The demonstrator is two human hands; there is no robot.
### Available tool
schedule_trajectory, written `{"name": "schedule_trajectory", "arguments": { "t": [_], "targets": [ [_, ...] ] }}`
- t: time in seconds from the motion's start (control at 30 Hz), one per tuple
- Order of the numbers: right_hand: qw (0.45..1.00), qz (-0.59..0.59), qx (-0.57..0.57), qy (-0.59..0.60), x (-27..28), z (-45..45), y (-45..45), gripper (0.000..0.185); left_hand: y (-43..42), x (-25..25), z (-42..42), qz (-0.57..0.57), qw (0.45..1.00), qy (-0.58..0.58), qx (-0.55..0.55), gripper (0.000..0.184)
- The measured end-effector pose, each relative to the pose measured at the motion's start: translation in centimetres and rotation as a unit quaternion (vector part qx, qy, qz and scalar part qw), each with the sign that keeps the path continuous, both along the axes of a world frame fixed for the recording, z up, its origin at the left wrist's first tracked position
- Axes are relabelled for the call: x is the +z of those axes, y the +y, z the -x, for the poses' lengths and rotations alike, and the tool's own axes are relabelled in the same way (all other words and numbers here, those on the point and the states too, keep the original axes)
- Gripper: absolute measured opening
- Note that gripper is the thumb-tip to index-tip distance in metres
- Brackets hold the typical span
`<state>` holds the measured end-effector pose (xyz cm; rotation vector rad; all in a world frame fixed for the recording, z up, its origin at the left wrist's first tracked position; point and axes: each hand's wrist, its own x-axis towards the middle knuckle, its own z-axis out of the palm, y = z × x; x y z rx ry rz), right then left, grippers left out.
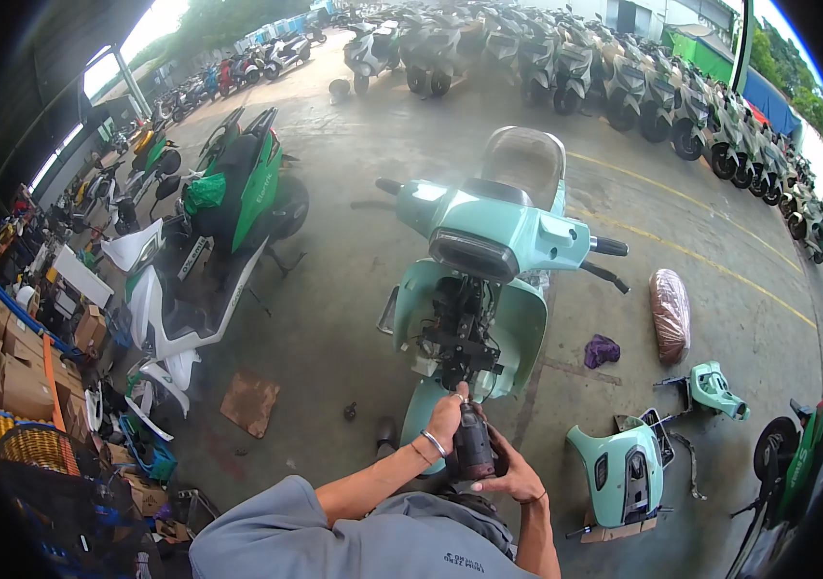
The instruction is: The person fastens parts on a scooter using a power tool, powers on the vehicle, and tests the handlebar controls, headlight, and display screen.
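**Workshop floor (329,328): dark power tool (474,446) points at open-fronted scooter (545,243)**

Concrete spreads beneath a covered workshop where a person in a grey shirt (373,540) leans toward a mint-green scooter with its front panel off and its inner frame (458,323) bare. Between the two hands, at the near end of the scooter, sits the cylindrical tool, its long axis running from near to far with the far end angled slightly left, in line with the exposed frame. Its upward or downward tilt is hard to judge from overhead.

The right hand (516,471) is wrapped on the tool's right side toward the near end, thumb folded across the bottom. The left hand (444,425), a silver bracelet (434,444) at its wrist, lies against the tool's left side with fingertips gathered at the far tip; whether they pinch anything there cannot be told. Of the two, the left hand is nearer the frame. Contact between tip and metal is hidden behind the fingers.

To the left of the hands is the mint-green front fender (421,413). Well apart to the right, a detached body panel (614,468) lies on cardboard (621,531), near a smaller mint-green cover (713,388). Parked scooters (571,63) line the far side.
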<state>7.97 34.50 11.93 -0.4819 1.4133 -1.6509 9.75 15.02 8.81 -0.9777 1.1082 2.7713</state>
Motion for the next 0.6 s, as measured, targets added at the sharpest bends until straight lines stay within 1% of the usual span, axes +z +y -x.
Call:
{"name": "schedule_trajectory", "arguments": {
  "t": [0.03, 0.07, 0.1, 0.13, 0.17, 0.2, 0.23, 0.27, 0.3, 0.33, 0.37, 0.4, 0.43, 0.5, 0.53, 0.6],
  "targets": [
    [0.999, 0.037, 0.031, -0.003, -0.7, 0.4, 0.0, 0.112, -0.6, 0.2, -0.1, -0.017, 1.000, 0.013, -0.011, 0.043],
    [0.998, 0.008, 0.057, 0.023, -1.0, 0.6, 0.1, 0.100, -0.8, 0.4, -0.2, -0.013, 1.000, 0.015, -0.012, 0.043],
    [0.998, 0.012, 0.057, 0.025, -1.2, 0.8, -0.3, 0.100, -0.9, 0.7, -0.2, -0.032, 0.999, 0.025, 0.012, 0.040],
    [0.967, -0.102, 0.063, 0.224, -1.5, 0.7, -0.9, 0.092, -1.0, 1.0, -0.4, -0.050, 0.998, 0.032, 0.036, 0.038],
    [0.886, -0.212, 0.065, 0.408, -2.2, 0.4, -1.5, 0.084, -0.8, 1.3, -0.5, -0.049, 0.998, 0.029, 0.036, 0.038],
    [0.843, -0.141, -0.040, 0.518, -4.8, 0.1, -2.6, 0.063, -0.5, 1.9, -0.5, -0.048, 0.997, 0.023, 0.064, 0.037],
    [0.843, -0.143, -0.043, 0.517, -7.6, -0.5, -3.5, 0.063, -0.2, 2.5, -0.4, -0.049, 0.994, 0.019, 0.090, 0.037],
    [0.888, -0.096, -0.058, 0.447, -10.3, -1.0, -4.2, 0.055, 0.0, 3.0, -0.3, -0.038, 0.996, 0.017, 0.076, 0.034],
    [0.924, -0.047, -0.071, 0.373, -11.6, -1.3, -4.8, 0.046, -0.1, 3.1, -0.1, -0.040, 0.996, 0.020, 0.074, 0.034],
    [0.957, -0.043, -0.080, 0.277, -9.3, -2.2, -5.0, 0.031, -0.4, 3.2, 0.0, -0.063, 0.997, 0.019, 0.049, 0.034],
    [0.957, -0.042, -0.080, 0.277, -9.0, -2.5, -5.2, 0.031, -0.8, 3.4, 0.0, -0.085, 0.996, 0.015, 0.025, 0.034],
    [0.948, -0.044, -0.094, 0.301, -8.8, -2.7, -5.4, 0.030, -1.2, 4.1, 0.2, -0.108, 0.994, 0.000, -0.003, 0.032],
    [0.938, -0.047, -0.108, 0.326, -8.8, -2.6, -5.7, 0.028, -1.5, 4.0, 0.5, -0.106, 0.994, 0.001, -0.002, 0.032],
    [0.936, -0.034, -0.112, 0.333, -9.6, -2.4, -5.7, 0.031, -1.9, 3.7, 0.9, -0.065, 0.997, -0.019, -0.037, 0.033],
    [0.938, -0.045, -0.107, 0.326, -9.5, -2.2, -5.6, 0.034, -1.8, 4.0, 1.0, -0.038, 0.998, -0.036, -0.030, 0.034],
    [0.940, -0.058, -0.106, 0.320, -8.7, -2.0, -5.2, 0.037, -2.0, 3.4, 1.1, -0.039, 0.998, -0.037, -0.031, 0.034]
  ]
}}
